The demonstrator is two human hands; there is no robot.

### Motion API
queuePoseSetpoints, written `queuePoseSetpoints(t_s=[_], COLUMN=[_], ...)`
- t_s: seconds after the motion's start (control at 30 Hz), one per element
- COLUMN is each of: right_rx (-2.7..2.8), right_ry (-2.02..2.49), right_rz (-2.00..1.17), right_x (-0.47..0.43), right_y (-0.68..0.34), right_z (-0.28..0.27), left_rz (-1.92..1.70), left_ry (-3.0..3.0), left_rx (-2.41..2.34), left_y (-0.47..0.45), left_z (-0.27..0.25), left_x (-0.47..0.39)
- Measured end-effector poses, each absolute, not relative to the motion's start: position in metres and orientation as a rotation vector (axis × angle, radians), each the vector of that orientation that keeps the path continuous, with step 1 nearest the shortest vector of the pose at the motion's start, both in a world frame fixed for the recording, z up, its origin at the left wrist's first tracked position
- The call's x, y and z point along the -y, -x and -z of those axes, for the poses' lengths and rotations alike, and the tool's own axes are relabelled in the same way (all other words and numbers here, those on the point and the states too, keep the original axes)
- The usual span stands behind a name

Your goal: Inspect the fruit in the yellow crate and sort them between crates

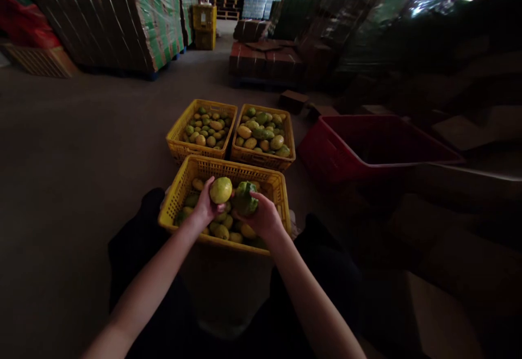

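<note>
Holding two fruits, one per hand, above the near crate [179,187]. My left hand [206,204] is curled round one yellow-green fruit [221,190], fingers behind and beneath it. My right hand [266,216] grips one darker green fruit [246,200], rough-looking at the top, thumb over its side. Fruits close together; I cannot tell whether they touch.

Crates within reach: three, all yellow. Near one sits between my two knees, with many loose fruits, green and yellow, partly hidden by my forearms; no sure count. Two more stand side by side just beyond it: left crate [176,148] and right crate [261,158], both filled with mixed green and yellow fruits, too crowded to tally.

To the right, one red bin [330,155]; contents too dark to tell. Farther off across the floor [101,125], two yellow boxes [204,27] stacked, one upon the other.
</note>
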State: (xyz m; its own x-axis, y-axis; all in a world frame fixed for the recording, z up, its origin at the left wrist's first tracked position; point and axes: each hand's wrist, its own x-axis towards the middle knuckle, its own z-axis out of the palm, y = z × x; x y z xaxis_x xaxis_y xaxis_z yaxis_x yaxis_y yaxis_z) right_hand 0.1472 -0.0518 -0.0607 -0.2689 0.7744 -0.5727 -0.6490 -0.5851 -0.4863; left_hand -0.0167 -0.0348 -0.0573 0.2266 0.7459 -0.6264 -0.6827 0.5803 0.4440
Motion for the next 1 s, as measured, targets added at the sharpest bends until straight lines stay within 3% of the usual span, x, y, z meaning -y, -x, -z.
queuePoseSetpoints(t_s=[0.33,0.57,0.8,1.0], right_rx=[0.613,0.814,1.032,0.783], right_ry=[1.293,1.261,1.305,1.31], right_rz=[-1.472,-0.99,-0.917,-1.216], right_x=[0.057,0.052,0.041,0.045], right_y=[-0.144,-0.139,-0.124,-0.12], right_z=[0.066,0.052,0.063,0.066], left_rz=[-1.56,-1.614,-1.498,-1.164], left_ry=[-0.821,-1.136,-0.947,-0.546], left_rx=[-1.133,-1.301,-1.366,-1.296], left_y=[0.02,0.028,0.034,0.033], left_z=[0.054,0.051,0.063,0.05], left_x=[0.049,0.049,0.041,0.041])
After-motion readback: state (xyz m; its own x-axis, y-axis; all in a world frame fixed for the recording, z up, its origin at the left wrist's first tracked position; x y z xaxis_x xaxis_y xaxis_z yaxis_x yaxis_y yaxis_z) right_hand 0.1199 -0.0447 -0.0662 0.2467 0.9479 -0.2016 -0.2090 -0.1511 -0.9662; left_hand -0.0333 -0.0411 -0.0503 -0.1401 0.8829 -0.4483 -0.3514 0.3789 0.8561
